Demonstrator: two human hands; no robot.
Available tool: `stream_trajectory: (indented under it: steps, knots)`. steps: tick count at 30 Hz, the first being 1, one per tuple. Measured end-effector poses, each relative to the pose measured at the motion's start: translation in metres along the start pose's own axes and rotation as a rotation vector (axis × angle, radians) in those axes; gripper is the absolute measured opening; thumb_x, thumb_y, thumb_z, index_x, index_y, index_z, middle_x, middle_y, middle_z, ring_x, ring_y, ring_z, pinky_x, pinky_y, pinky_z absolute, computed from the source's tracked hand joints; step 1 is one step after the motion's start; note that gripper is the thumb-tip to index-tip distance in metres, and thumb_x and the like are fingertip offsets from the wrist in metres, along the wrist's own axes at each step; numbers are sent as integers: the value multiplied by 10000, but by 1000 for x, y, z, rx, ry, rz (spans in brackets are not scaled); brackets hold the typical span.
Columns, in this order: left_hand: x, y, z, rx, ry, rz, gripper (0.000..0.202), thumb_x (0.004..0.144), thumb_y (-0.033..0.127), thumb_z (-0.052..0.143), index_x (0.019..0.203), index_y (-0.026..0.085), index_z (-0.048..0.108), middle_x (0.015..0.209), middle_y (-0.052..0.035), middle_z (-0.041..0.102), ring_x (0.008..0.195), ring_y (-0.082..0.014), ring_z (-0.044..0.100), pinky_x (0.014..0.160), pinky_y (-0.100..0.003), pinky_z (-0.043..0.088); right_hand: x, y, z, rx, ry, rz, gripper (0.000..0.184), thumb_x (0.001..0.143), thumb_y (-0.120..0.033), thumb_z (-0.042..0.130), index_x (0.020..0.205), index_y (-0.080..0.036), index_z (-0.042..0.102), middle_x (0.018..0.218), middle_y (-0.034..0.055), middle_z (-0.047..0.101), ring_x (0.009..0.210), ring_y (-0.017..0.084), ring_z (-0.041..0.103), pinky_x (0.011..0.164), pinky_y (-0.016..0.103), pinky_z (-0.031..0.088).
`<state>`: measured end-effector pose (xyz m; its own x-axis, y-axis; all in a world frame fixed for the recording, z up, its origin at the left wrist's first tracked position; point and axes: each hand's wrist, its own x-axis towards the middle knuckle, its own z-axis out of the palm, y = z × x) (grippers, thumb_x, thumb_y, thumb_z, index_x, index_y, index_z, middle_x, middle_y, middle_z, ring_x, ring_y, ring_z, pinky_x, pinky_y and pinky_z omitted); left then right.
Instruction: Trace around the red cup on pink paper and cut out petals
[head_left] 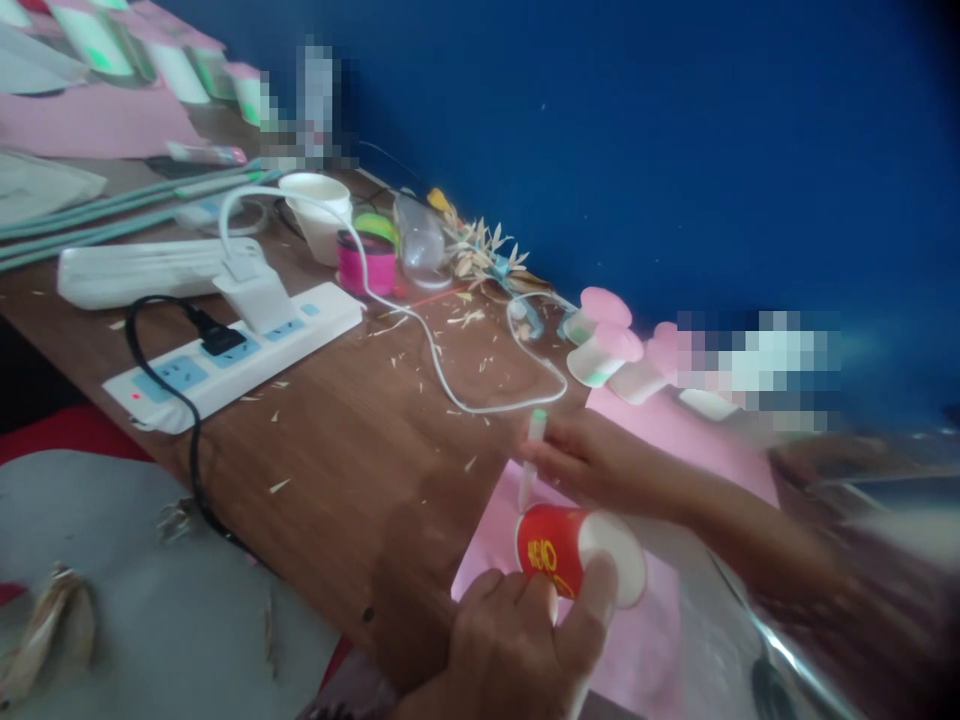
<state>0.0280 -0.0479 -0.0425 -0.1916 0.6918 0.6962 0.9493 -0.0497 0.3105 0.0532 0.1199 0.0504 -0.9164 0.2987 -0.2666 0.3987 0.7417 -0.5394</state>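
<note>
My left hand point(517, 640) is at the bottom edge, closed around a red paper cup point(553, 558) with yellow print. The cup lies on its side over a pink paper sheet point(487, 545), its white open end facing right. My right hand point(592, 465) reaches in from the right just above the cup. It pinches a thin white stick with a green end point(531, 462), a pen or glue tube, held nearly upright. The stick's lower end is at the cup's red wall.
On the brown table are a white power strip point(232, 355) with a black plug and cable, a white charger cord point(450, 395), a white paper cup point(319, 215), a pink tape roll point(366, 262), dried plant scraps point(487, 255) and small pink-lidded cups point(604, 350). A blue wall point(675, 150) runs behind.
</note>
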Motion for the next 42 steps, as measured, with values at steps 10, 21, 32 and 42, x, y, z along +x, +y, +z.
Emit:
stream_trajectory:
  steps: [10, 21, 32, 42]
  knots:
    - [-2, -2, 5, 21, 26, 20, 442, 687, 225, 689, 1104, 210, 544, 483, 67, 483, 407, -113, 443, 455, -276, 336, -11, 15, 0, 193, 22, 100, 327, 943, -367, 352, 752, -173, 534, 630, -24, 530, 542, 98, 465, 512, 219, 344]
    - [-1, -5, 4, 51, 9, 48, 377, 756, 212, 608, 1121, 207, 513, 504, 77, 462, 395, -64, 458, 454, -209, 379, -25, 31, -2, 269, 82, 184, 288, 941, -347, 367, 796, -176, 549, 688, -12, 555, 600, 117, 487, 554, 235, 376]
    - [-3, -11, 2, 7, -26, 143, 379, 714, 152, 621, 1085, 155, 544, 514, 62, 510, 408, -88, 466, 459, -245, 368, -40, 34, 0, 303, 148, 243, 303, 933, -331, 376, 738, -167, 541, 612, -32, 516, 532, 93, 445, 509, 214, 360]
    - [2, -5, -5, 50, -107, 44, 268, 815, 222, 560, 1080, 185, 538, 535, 37, 578, 461, -118, 541, 552, -263, 408, -82, 32, -11, 294, 623, 348, 418, 911, -433, 393, 596, -170, 475, 537, -23, 490, 488, 87, 439, 473, 221, 350]
